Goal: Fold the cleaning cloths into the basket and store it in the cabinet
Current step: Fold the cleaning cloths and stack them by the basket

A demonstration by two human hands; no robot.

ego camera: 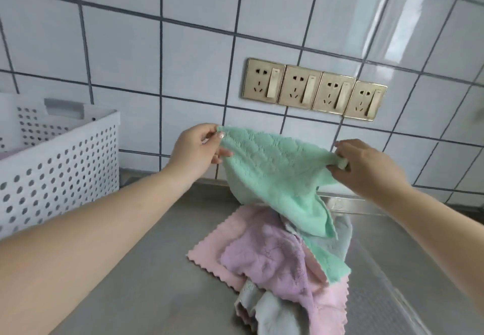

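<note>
A mint green cloth (275, 169) hangs in the air above the steel counter, stretched between both hands. My left hand (195, 148) pinches its left top corner. My right hand (366, 167) pinches the right top corner, with a bit of cloth bunched at the fingertips. Below lies a loose pile of cloths: a pink one (217, 251), a lilac one (269, 258), a second mint green one (330, 261) and a grey one (272, 313). The white perforated basket (60, 164) stands at the left on the counter, with something pale pink just visible inside.
The steel counter (146, 269) runs from the basket to the right, where a ridged draining surface (408, 269) begins. Behind it is a white tiled wall with a row of gold sockets (314, 89). No cabinet is in view.
</note>
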